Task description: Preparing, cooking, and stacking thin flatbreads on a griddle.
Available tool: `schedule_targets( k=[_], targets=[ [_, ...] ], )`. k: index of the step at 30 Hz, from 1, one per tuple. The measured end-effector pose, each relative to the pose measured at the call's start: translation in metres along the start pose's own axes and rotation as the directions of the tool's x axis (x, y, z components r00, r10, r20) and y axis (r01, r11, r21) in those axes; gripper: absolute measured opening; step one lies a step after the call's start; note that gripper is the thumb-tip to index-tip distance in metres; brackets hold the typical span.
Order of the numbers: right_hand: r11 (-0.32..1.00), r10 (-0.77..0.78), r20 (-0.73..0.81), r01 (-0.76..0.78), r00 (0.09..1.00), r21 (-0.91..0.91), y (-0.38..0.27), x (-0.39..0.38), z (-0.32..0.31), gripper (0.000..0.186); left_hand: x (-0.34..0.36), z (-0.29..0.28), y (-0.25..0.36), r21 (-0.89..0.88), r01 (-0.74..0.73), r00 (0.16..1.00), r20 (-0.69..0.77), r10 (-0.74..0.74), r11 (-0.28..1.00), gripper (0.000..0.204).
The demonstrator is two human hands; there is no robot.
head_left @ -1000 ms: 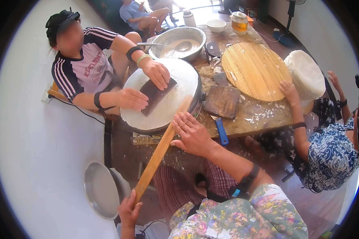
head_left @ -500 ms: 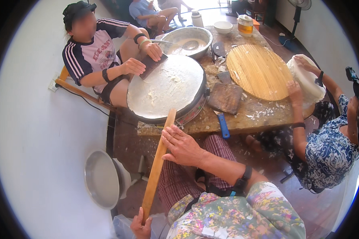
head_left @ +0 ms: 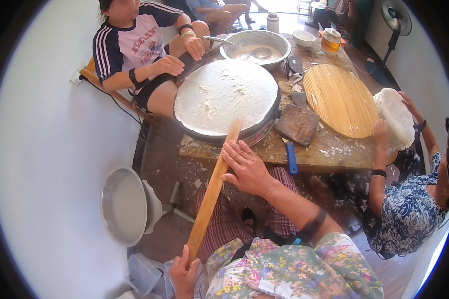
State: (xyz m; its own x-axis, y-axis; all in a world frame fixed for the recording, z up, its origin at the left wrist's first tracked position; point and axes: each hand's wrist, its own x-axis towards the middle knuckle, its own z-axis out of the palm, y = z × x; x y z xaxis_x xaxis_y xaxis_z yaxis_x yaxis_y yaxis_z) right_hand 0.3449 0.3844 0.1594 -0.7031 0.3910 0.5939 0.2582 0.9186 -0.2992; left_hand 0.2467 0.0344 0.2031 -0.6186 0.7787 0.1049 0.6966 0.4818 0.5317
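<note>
A long flat wooden stick (head_left: 209,204) slants up from my lap to the griddle's near edge. My left hand (head_left: 183,276) is closed round its lower end. My right hand (head_left: 247,167) grips it nearer the top, fingers laid across the wood. The stick's tip overlaps the near rim of a round dark griddle (head_left: 204,137). A white sheet of batter (head_left: 224,94) with a few lumps covers the griddle. At its far left edge, a co-worker's hands (head_left: 172,65) hover by a dark flat scraper.
A metal basin of batter (head_left: 287,45) with a ladle stands behind the griddle. A round slatted wooden board (head_left: 339,99), a dark square block (head_left: 298,123) and a blue-handled scraper (head_left: 292,157) lie rightward. Another co-worker holds a white sheet (head_left: 396,117). A pan (head_left: 124,207) stands lower left.
My view has shifted, so the table appears further right. The co-worker's scraper has left the batter's surface for the griddle's far left edge. Both my hands remain on the stick.
</note>
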Motion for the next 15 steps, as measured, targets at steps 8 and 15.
schedule_targets(
  k=[8,15],
  targets=[
    [0.989,-0.095,0.053,0.088,0.994,0.118,-0.025,0.03,0.038,0.06,-0.017,-0.006,-0.014,-0.081,0.099,0.992,-0.066,-0.105,0.992,0.059],
    [0.959,-0.254,0.026,0.249,0.967,0.134,-0.027,0.076,0.072,0.062,0.0,-0.006,-0.025,-0.138,0.088,0.979,-0.17,-0.111,0.987,0.059]
  ],
)
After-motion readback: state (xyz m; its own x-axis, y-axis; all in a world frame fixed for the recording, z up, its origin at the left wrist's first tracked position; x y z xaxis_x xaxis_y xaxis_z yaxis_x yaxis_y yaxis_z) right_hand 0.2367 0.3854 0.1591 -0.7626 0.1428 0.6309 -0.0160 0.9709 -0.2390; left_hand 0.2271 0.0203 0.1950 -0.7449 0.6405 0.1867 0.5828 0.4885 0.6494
